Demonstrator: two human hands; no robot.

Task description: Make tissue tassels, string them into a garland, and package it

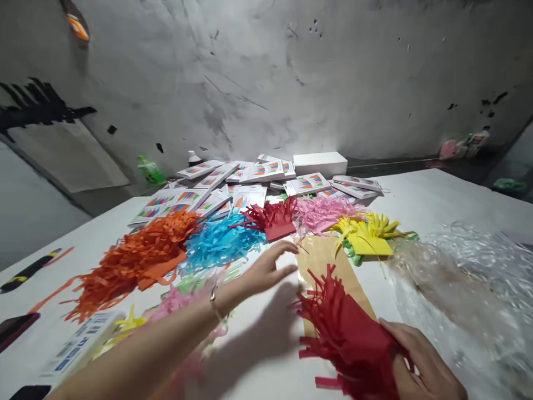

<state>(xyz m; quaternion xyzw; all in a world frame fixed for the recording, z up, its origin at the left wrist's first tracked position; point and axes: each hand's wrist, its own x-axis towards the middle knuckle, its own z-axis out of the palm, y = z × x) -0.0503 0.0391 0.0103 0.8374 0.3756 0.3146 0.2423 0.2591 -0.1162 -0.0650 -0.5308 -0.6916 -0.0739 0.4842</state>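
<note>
Nearby, orange fringe (137, 258), blue fringe (220, 240), cellophane (466, 278).

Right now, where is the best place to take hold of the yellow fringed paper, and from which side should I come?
Probably grip the yellow fringed paper by its flat uncut part, the smooth edge facing the person, coming from the near side over the brown paper sheet. The cut strips fan away toward the far side and look flimsy. The right hand is closed on the red fringed paper; the left hand is open.

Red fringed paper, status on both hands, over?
Right hand grips red fringed paper over brown sheet. Left hand open, reaching above the table toward brown sheet's edge. Clear plastic wrap bunched close on the right.
</note>
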